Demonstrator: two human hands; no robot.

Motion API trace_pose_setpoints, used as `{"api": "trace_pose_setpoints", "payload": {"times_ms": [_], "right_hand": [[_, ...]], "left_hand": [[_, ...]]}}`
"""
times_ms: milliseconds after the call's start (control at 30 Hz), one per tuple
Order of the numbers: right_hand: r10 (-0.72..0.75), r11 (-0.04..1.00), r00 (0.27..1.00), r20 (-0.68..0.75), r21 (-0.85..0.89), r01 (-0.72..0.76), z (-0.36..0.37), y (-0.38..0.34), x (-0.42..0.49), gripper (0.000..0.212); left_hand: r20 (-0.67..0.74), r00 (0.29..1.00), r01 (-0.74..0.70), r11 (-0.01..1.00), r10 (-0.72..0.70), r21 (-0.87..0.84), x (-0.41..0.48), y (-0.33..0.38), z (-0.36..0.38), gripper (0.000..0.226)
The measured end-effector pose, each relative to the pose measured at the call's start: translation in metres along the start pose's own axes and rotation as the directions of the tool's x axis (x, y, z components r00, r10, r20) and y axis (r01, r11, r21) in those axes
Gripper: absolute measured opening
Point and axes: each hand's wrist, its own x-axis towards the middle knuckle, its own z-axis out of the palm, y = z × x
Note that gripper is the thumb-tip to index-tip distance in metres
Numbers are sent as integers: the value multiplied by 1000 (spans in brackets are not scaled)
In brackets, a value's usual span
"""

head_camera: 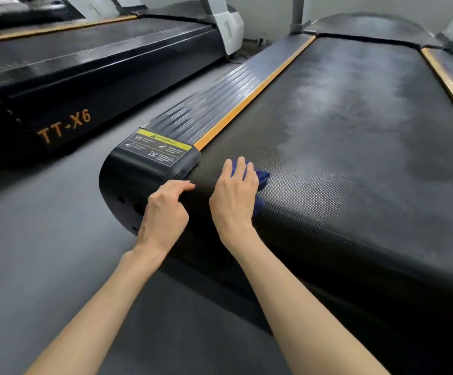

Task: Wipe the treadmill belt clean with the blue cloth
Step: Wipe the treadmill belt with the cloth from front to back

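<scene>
You are pressing the bunched blue cloth (pixel 262 176) onto the treadmill belt (pixel 355 131) just right of the warning label (pixel 156 150), your right hand (pixel 235 194) curling over it and gripping it, one loose corner poking out rightward. The belt's long axis is running from the rounded end below the label away toward the top right, with pale grey patches lying well beyond the label. Your left hand (pixel 165 212), loosely curled and holding nothing, is resting its fingertips at the belt's edge just below the label. An orange strip (pixel 255 96) is running up from the label beside the belt. A second treadmill (pixel 84 77) is standing left of the label across the grey floor (pixel 44 239).
</scene>
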Motion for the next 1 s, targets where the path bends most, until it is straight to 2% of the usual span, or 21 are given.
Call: {"api": "trace_pose_setpoints", "payload": {"times_ms": [100, 200, 333, 433, 500, 567, 633, 700, 767, 867, 933, 1000], "right_hand": [[-124, 992, 992, 2, -16, 124, 11, -21, 6, 44], [-160, 983, 987, -12, -94, 158, 18, -29, 7, 41], [-184, 975, 982, -48, -137, 176, 0, 19, -13, 45], [-124, 976, 984, -125, -196, 98, -29, 82, -49, 49], [-24, 979, 976, -217, -201, -21, -49, 128, -73, 51], [124, 976, 957, -264, -144, -166, -65, 159, -88, 55], [195, 972, 945, -263, -79, -223, -70, 161, -89, 55], [161, 984, 960, -227, -37, -174, -64, 140, -75, 55], [69, 997, 987, -146, -13, -71, -54, 113, -51, 54], [-36, 999, 999, 14, -6, 36, -46, 85, -19, 47], [-90, 994, 993, 75, -59, 95, -50, 92, -16, 49], [-69, 991, 992, 107, -103, 80, -66, 121, -26, 54]], "left_hand": [[-28, 999, 26, 999, -27, -25, 1, -1, -7, 52], [-47, 997, 60, 998, -61, -25, 3, -1, -7, 49], [-50, 997, 53, 998, -54, -25, 3, 6, 0, 50], [-19, 1000, 11, 999, -12, -53, 1, 23, 13, 52], [14, 998, -53, 998, 54, -35, -2, 36, 24, 52], [38, 994, -98, 995, 99, -18, -4, 45, 32, 51], [40, 994, -105, 994, 105, 16, -6, 52, 34, 48], [38, 994, -103, 992, 100, 72, -7, 57, 36, 45], [49, 991, -133, 986, 128, 106, -8, 63, 39, 43], [95, 964, -260, 959, 250, 113, -8, 79, 48, 44], [126, 941, -326, 941, 314, 88, -7, 88, 55, 46], [142, 932, -348, 933, 334, 92, -7, 92, 59, 47]]}}
